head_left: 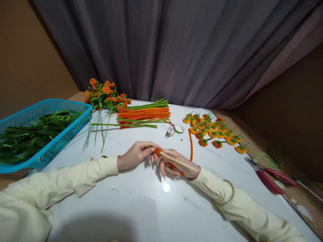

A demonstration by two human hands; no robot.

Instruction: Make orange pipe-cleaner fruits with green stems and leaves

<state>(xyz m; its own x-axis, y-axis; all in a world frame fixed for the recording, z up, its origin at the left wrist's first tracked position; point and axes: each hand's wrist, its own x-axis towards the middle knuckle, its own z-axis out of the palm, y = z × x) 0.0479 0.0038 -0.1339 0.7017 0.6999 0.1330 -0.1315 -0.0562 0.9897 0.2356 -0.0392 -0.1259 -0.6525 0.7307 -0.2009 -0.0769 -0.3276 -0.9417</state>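
Observation:
Over the middle of the white table, my two hands meet around a pale wooden stick. An orange pipe cleaner is wrapped around the stick's left end. My left hand pinches that wrapped end between thumb and fingers. My right hand has its fingers curled under the stick, which lies across it toward the wrist. More orange pipe cleaner shows beneath the right hand, partly hidden by it. A single orange pipe cleaner lies on the table just beyond the right wrist.
Orange and green pipe cleaners lie beyond my hands, near pink snips and green tape. Small orange and yellow pumpkins sit to the right, above red-handled pliers. A blue basket of leaves and orange flowers stand left.

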